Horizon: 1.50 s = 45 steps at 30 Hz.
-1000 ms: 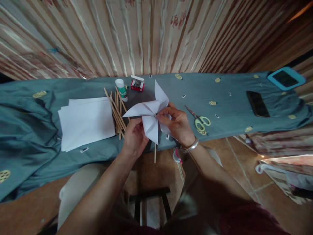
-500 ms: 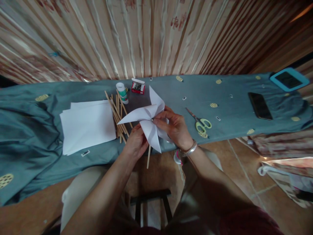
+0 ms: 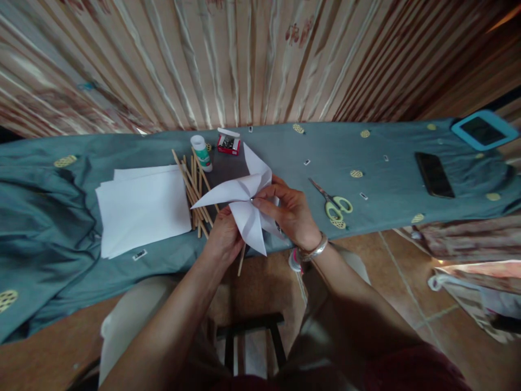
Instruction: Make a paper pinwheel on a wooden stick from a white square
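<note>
A white paper pinwheel (image 3: 251, 228) with pointed blades is held up over the table's front edge. At its centre sits a small shiny pin (image 3: 252, 199), and my right hand (image 3: 291, 212) pinches there with thumb and forefinger. Behind the lower left blade, my left hand (image 3: 225, 234) is closed; its fingertips are hidden by the paper, and it seems to grip the wooden stick behind the pinwheel. The lower end of that stick (image 3: 241, 260) pokes out below the blades.
Left of the pinwheel lie several loose wooden sticks (image 3: 191, 187) and a stack of white paper (image 3: 142, 212). A glue stick (image 3: 201, 153) and an open red box of pins (image 3: 228, 142) stand behind. Scissors (image 3: 336, 205), a phone (image 3: 434, 175) and a blue-framed tablet (image 3: 484, 130) lie to the right.
The stick's lower end has swung a little to the left beneath the pinwheel. Both hands keep nearly the same hold, and the blades have shifted slightly left.
</note>
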Tool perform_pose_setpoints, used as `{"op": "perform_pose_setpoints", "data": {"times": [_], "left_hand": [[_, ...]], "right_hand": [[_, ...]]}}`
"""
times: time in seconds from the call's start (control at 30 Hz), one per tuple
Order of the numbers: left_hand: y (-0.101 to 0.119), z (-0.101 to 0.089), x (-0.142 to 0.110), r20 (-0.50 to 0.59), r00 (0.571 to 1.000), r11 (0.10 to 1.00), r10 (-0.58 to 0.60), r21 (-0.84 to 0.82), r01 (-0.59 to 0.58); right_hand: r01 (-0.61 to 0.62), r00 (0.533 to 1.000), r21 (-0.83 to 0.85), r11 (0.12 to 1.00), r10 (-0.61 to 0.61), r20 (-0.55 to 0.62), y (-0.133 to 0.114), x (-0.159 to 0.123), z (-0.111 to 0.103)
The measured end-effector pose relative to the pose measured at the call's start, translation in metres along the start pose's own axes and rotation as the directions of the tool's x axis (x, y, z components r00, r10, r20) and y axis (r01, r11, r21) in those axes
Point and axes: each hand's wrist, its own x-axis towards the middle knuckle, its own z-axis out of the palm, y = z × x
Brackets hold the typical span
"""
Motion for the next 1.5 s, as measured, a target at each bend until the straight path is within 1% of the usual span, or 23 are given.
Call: {"op": "perform_pose_setpoints", "data": {"times": [0.2,0.33,0.53,0.77,1.13,1.33,1.5], "left_hand": [[0.0012,0.0006,-0.0012,-0.01,1.0,1.0,0.005,-0.017,-0.005],[0.002,0.0011,-0.0028,-0.014,1.0,1.0,0.0,0.0,0.0],[0.0009,-0.0003,-0.002,-0.043,0.999,1.0,-0.012,0.008,0.012],[0.0021,0.0035,-0.0037,-0.045,0.999,1.0,-0.005,0.013,0.006],[-0.0014,0.0027,-0.0019,-0.052,0.999,1.0,0.002,0.027,-0.001],[0.0002,0.0039,-0.0035,-0.059,0.998,0.999,0.004,0.046,-0.002],[-0.0013,0.0028,-0.004,-0.021,0.999,0.998,0.039,0.05,-0.038]], "right_hand": [[0.022,1.0,-0.009,1.0,-0.022,-0.003,-0.0031,-0.0006,-0.0002],[0.008,1.0,0.0,1.0,-0.008,-0.016,-0.0035,-0.0009,-0.0001],[-0.01,1.0,-0.019,1.0,0.01,0.001,-0.0034,-0.0008,-0.0004],[0.01,1.0,0.009,1.0,-0.01,0.001,-0.0025,-0.0004,-0.0003],[-0.01,1.0,0.001,1.0,0.01,0.01,-0.0028,0.0,-0.0014],[-0.017,1.0,-0.003,1.0,0.017,0.007,-0.0017,-0.0006,-0.0009],[-0.015,1.0,0.019,1.0,0.015,0.027,-0.0028,-0.0009,0.0013]]}}
